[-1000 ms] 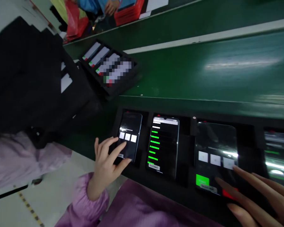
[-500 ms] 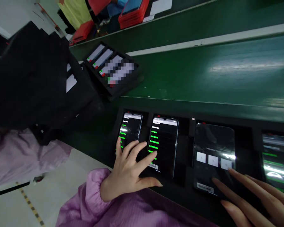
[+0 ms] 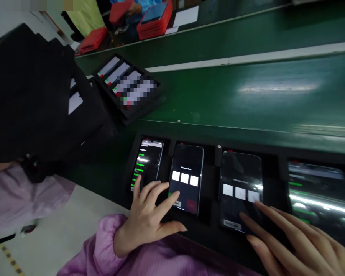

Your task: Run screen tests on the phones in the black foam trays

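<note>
Several smartphones lie face up in a row in a black foam tray (image 3: 213, 163). My left hand (image 3: 151, 214) is spread over the two leftmost ones, its index finger at the lower screen of the second smartphone (image 3: 185, 157), which shows three white squares. Green text lines fill the leftmost smartphone (image 3: 153, 161), near my little finger. My right hand (image 3: 301, 237) has its fingers stretched out, one at the right white square of the third smartphone (image 3: 241, 168). The rightmost smartphone (image 3: 319, 184) shows green lines under a bright reflection; my right hand partly covers its lower part.
A tray of labelled devices (image 3: 138, 105) sits stacked at the far left of the green bench (image 3: 204, 96). Large black foam trays (image 3: 40, 88) tower at left beside a person's pink sleeve (image 3: 31, 195). Across the bench, red cases (image 3: 155, 28) are piled near a person in blue.
The second smartphone's screen has switched from green text lines to three white squares. The view has shifted slightly. Both hands stay over the same phones.
</note>
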Available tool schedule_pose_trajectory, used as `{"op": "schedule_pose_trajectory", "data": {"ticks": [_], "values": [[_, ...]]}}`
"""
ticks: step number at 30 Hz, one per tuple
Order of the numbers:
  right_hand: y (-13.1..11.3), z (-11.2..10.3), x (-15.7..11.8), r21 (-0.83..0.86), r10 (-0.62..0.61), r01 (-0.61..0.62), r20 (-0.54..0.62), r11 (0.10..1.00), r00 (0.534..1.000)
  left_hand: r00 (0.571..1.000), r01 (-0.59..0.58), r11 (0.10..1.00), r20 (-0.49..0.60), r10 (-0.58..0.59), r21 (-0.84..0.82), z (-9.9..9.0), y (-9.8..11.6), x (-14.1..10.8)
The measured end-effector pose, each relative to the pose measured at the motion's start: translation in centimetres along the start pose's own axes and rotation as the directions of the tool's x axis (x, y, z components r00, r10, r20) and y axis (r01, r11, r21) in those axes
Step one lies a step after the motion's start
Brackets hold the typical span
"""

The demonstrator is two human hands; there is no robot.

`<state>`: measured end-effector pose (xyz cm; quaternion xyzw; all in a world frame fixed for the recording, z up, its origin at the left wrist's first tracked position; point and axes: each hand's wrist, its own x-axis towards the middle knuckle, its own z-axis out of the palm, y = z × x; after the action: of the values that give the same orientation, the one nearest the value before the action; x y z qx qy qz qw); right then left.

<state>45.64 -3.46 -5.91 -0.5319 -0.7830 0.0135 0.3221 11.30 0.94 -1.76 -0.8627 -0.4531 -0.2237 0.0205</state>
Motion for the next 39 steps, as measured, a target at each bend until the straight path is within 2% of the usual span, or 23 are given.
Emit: {"op": "schedule_pose_trajectory", "data": {"ticks": [3,5,17,28,33,39], "values": [[-1.0,-0.7,1.7,-0.100,-0.116,0.118,0.027,0.988,0.993,1.000,0.028,0.999,0.002,-0.028,-0.026,0.2,0.3,0.3],[-1.4,-0.9,2.4,-0.135,-0.137,0.141,0.034,0.981,0.990,0.999,0.039,0.999,0.013,-0.039,-0.026,0.3,0.5,0.3],[-1.8,-1.5,2.9,-0.156,-0.153,0.160,0.055,0.975,0.987,0.999,0.032,0.999,0.006,-0.032,-0.039,0.4,0.4,0.3],[-2.0,-1.9,3.2,-0.166,-0.144,0.163,0.119,0.973,0.982,1.000,0.021,0.999,0.019,-0.021,-0.036,0.2,0.3,0.6],[-2.3,-2.4,4.1,-0.168,-0.107,0.126,0.115,0.978,0.988,0.999,0.023,0.999,0.027,-0.022,-0.045,0.2,0.3,0.5],[-2.0,-1.9,4.8,-0.297,0.037,-0.022,0.045,0.955,0.998,1.000,0.019,0.998,0.021,-0.018,-0.062,0.4,0.0,0.2]]}}
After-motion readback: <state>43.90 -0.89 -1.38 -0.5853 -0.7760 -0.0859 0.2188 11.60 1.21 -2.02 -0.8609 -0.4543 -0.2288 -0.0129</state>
